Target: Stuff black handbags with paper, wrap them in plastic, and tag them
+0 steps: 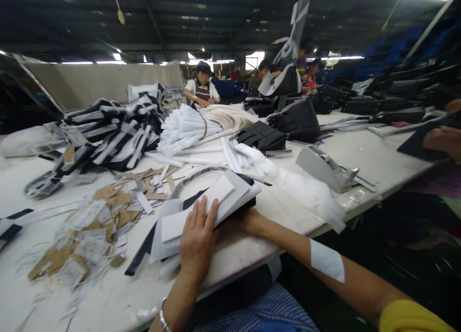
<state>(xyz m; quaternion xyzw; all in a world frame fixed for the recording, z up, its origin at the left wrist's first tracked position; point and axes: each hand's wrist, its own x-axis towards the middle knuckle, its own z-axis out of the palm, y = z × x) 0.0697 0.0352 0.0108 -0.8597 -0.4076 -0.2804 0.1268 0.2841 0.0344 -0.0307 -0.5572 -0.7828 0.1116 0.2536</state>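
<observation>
My left hand (199, 238) lies flat, fingers stretched out, on a white padding strip (176, 226). The strip lies over white sheet material (239, 190) on a black bag (248, 205), whose dark edges show beneath. A curved handle (183, 178) wrapped in clear film rises behind the bag. My right hand (248, 221) reaches under the bag's right side; its fingers are hidden. Black straps (142, 250) stick out at the bag's lower left.
Brown and clear hang tags (104, 226) lie heaped on the left. Behind are wrapped black straps (118, 130), white rolls (187, 128) and black bags (295, 121). A grey tape dispenser (324, 166) and white padding (298, 188) lie to the right. A co-worker (202, 87) works across the table.
</observation>
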